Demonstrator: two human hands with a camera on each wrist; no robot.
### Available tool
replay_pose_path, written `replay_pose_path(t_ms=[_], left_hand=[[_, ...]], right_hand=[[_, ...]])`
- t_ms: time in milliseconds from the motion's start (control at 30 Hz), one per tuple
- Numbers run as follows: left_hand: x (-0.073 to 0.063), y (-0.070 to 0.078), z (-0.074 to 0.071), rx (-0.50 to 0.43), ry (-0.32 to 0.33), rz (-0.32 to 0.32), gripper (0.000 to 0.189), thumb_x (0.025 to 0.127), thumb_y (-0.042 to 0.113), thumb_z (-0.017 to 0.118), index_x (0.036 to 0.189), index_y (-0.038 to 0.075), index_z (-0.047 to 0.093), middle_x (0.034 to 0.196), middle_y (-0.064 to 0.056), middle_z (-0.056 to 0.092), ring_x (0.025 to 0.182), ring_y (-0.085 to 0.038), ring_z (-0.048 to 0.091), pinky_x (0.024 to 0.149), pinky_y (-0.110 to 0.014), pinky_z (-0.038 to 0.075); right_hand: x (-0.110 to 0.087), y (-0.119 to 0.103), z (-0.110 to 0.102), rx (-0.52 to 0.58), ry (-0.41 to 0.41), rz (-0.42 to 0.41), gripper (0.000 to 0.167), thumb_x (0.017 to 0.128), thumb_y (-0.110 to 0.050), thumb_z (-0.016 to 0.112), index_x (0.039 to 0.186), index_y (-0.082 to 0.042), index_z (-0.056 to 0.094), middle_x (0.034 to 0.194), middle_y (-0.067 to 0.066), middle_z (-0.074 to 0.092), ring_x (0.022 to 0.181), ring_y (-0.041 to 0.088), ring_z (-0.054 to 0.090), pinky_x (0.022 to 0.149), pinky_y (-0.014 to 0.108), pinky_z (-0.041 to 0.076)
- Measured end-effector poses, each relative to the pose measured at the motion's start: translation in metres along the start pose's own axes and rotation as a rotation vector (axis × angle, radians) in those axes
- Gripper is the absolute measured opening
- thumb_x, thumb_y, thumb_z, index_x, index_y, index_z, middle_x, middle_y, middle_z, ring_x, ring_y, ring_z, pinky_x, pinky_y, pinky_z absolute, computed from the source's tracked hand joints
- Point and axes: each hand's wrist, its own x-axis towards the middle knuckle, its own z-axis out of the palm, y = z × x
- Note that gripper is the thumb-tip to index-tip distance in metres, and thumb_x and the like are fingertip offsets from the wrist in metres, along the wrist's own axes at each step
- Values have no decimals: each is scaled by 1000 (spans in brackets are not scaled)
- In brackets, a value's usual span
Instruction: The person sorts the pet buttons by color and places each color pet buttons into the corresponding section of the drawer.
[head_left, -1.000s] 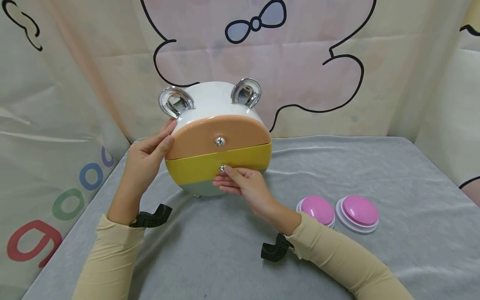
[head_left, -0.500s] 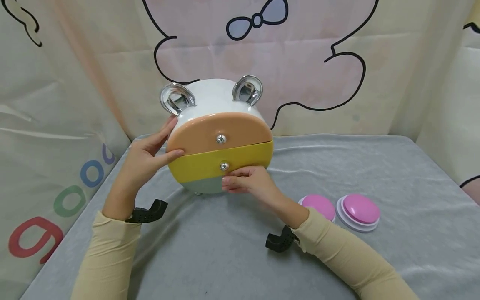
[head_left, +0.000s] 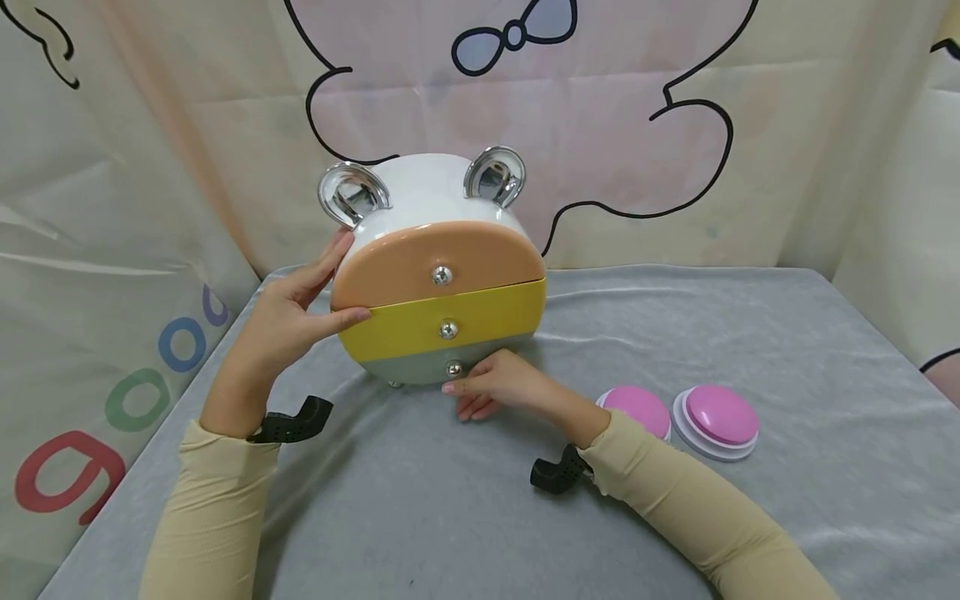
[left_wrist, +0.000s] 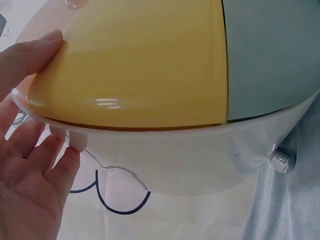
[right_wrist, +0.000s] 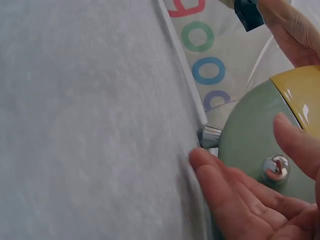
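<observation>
A rounded white drawer cabinet [head_left: 438, 179] with shiny silver ears stands on the table. Its front has an orange drawer [head_left: 390, 271], a yellow drawer [head_left: 397, 329] and a green drawer [head_left: 405, 367], all flush, each with a silver knob. My left hand [head_left: 288, 312] grips the cabinet's left side, thumb on the front and fingers along the side wall, as the left wrist view also shows. Below and right of the green drawer's knob [right_wrist: 276, 169] is my right hand [head_left: 502, 387]. Its fingers are spread loosely around that knob, apart from it, holding nothing.
Two pink push buttons [head_left: 722, 417] with white bases sit right of the cabinet, one partly behind the right sleeve. Grey cloth [head_left: 420, 508] covers the table. A printed curtain [head_left: 600, 150] hangs close behind the cabinet.
My right hand has left the yellow drawer's knob and moved down to the green drawer, uncovering its knob. My left thumb has shifted from the cabinet's edge onto its front.
</observation>
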Motion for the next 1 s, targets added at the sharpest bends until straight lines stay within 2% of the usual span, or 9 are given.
replay_pose_path(t_ms=[167, 267, 400, 767, 1000], left_hand=[[0, 0, 1, -4, 19, 39, 79, 85, 10, 79, 149, 35, 42, 160, 9, 36, 149, -6, 32, 114, -11, 34], [-1, -1, 2, -12, 28, 66, 78, 84, 7, 79, 149, 31, 43, 159, 4, 37, 149, -8, 32, 112, -9, 34], [-1, -2, 3, -16, 35, 81, 78, 84, 6, 79, 149, 29, 43, 159, 2, 38, 149, -8, 33, 111, -8, 35], [1, 0, 4, 17, 46, 88, 77, 84, 9, 79, 149, 30, 43, 158, 3, 39, 148, -7, 34, 110, -8, 36], [-2, 0, 3, 32, 50, 54, 77, 85, 12, 79, 148, 34, 43, 158, 7, 39, 147, -4, 36, 109, -6, 36]], right_hand=[[3, 2, 6, 183, 26, -3, 39, 95, -25, 68, 111, 10, 69, 94, 17, 77, 83, 18, 76, 79, 35, 64], [4, 3, 12, 335, 39, 0, 42, 100, -23, 61, 118, 15, 62, 93, 15, 76, 83, 17, 76, 83, 34, 63], [5, 3, 18, 457, 50, 0, 43, 103, -20, 54, 122, 18, 57, 87, 10, 75, 79, 14, 74, 84, 32, 63], [4, 4, 18, 515, 79, -20, 40, 102, -18, 56, 120, 18, 58, 83, 8, 74, 79, 14, 75, 82, 32, 63], [5, 6, 20, 511, 94, -20, 40, 101, -18, 58, 119, 18, 60, 83, 9, 74, 77, 15, 75, 81, 33, 63]])
